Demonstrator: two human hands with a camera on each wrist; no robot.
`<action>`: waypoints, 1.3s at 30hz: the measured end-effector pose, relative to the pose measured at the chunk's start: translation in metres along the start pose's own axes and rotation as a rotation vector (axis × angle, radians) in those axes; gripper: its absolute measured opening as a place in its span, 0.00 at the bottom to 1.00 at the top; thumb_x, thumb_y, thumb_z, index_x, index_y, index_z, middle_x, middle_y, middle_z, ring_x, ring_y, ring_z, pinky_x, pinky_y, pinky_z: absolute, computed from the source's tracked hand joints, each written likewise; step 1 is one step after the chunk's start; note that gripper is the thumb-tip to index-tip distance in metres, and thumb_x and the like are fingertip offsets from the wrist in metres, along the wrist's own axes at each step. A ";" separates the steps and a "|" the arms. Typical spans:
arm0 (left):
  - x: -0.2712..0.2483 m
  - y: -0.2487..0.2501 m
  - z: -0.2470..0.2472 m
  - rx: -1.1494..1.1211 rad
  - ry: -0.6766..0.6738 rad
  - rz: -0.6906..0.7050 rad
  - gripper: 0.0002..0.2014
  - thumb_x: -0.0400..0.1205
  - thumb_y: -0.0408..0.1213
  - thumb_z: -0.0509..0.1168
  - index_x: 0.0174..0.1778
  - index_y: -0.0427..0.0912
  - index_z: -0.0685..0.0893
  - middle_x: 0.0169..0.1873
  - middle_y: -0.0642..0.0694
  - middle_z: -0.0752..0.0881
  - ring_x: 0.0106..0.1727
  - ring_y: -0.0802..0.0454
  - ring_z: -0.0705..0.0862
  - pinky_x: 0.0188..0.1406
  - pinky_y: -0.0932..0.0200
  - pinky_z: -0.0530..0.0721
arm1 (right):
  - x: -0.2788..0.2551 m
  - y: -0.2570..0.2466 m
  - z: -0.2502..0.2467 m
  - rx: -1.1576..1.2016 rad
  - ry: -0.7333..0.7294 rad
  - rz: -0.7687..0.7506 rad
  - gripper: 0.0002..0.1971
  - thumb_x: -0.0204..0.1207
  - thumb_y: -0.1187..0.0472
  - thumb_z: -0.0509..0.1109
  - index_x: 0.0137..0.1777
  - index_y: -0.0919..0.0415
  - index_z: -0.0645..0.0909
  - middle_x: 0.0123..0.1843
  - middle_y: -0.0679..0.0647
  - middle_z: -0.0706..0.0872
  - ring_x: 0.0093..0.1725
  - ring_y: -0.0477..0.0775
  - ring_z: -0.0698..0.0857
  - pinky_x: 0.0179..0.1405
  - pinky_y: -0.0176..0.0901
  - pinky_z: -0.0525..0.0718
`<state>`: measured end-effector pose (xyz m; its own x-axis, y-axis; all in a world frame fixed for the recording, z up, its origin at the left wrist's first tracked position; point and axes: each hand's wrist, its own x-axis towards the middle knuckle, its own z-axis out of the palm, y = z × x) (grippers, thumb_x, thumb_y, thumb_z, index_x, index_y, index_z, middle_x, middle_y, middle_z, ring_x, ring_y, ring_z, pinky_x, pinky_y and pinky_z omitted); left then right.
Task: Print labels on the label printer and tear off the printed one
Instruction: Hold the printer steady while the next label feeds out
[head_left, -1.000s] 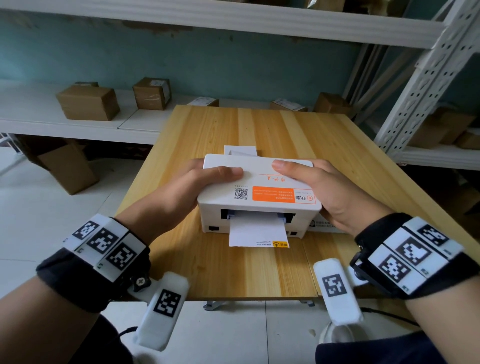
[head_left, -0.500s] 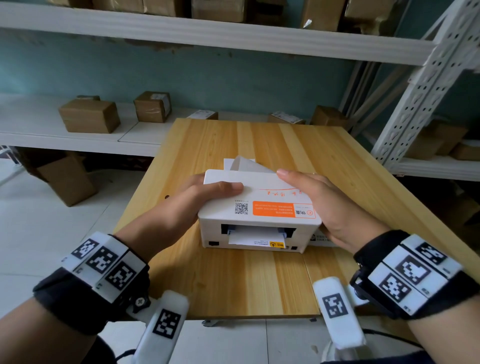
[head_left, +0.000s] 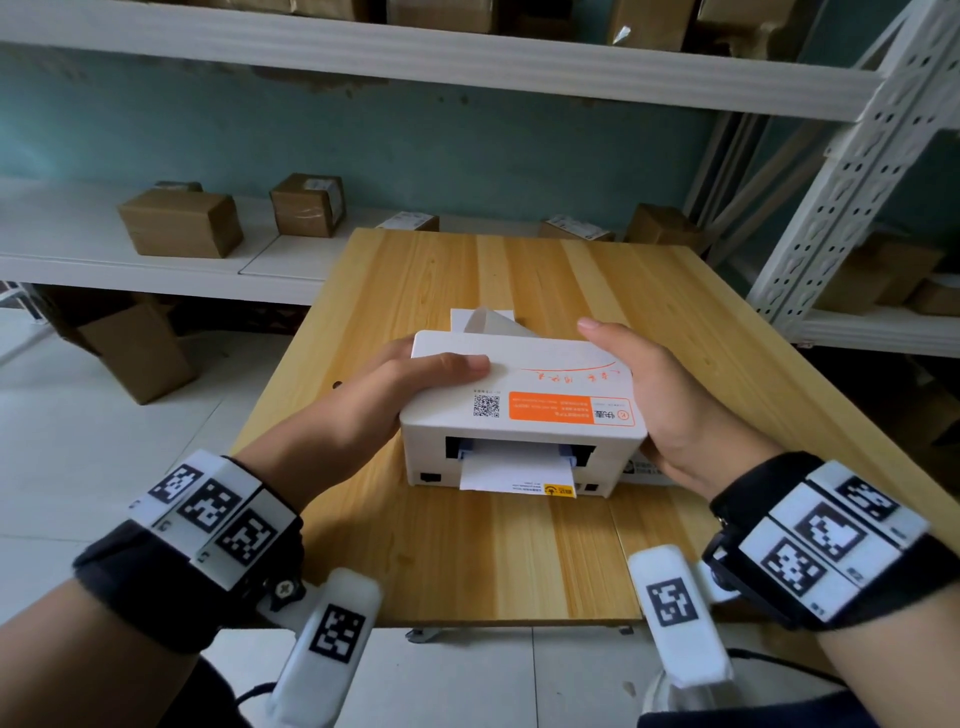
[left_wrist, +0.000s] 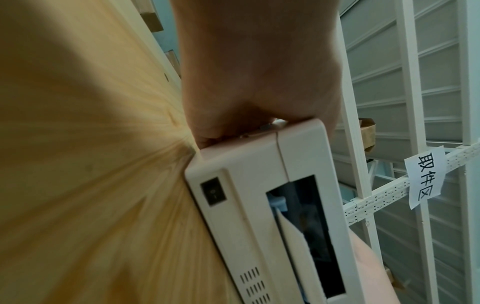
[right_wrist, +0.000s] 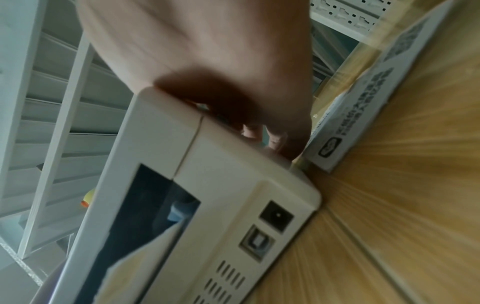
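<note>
We are holding the small white plastic label printer at the centre of the pale wooden counter, one hand on each flank. Our left hand is clasping its nine o'clock side, thumb lying across the lid; our right hand is wrapping the three o'clock side, fingers curled down along it, so both grips are grasping the printer. A white paper label is sticking out of the slot at six o'clock, a yellow mark and tiny unreadable print on its edge. The lid is carrying an orange sticker, a QR code and red handwriting, none of it legible. At twelve o'clock white blank paper is curling upward. The left wrist view is showing a white paper sign on the white metal shelving, reading 取件区.
</note>
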<state>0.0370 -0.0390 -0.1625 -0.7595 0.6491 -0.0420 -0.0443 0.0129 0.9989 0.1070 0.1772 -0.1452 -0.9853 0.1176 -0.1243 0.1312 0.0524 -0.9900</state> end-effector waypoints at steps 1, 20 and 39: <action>0.000 0.000 0.000 -0.001 0.003 -0.002 0.19 0.79 0.45 0.68 0.61 0.39 0.88 0.55 0.39 0.95 0.49 0.46 0.93 0.44 0.57 0.86 | 0.000 0.000 0.000 0.003 -0.002 0.000 0.23 0.85 0.45 0.59 0.35 0.54 0.87 0.38 0.54 0.94 0.34 0.50 0.91 0.43 0.42 0.80; -0.001 0.003 0.001 -0.018 -0.009 -0.011 0.14 0.81 0.42 0.69 0.60 0.40 0.89 0.54 0.40 0.95 0.47 0.48 0.93 0.42 0.62 0.88 | 0.001 0.002 0.001 0.051 -0.009 -0.037 0.22 0.84 0.47 0.60 0.34 0.54 0.87 0.37 0.54 0.93 0.33 0.50 0.90 0.38 0.39 0.81; -0.004 0.006 0.004 -0.063 -0.036 -0.016 0.15 0.80 0.42 0.66 0.58 0.39 0.89 0.50 0.43 0.96 0.44 0.51 0.94 0.39 0.64 0.89 | 0.001 0.002 0.001 0.035 0.000 -0.031 0.26 0.84 0.48 0.61 0.26 0.50 0.89 0.35 0.52 0.93 0.32 0.49 0.90 0.38 0.41 0.80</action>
<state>0.0420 -0.0382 -0.1563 -0.7348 0.6759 -0.0563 -0.0979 -0.0236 0.9949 0.1060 0.1763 -0.1478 -0.9888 0.1167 -0.0934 0.0965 0.0215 -0.9951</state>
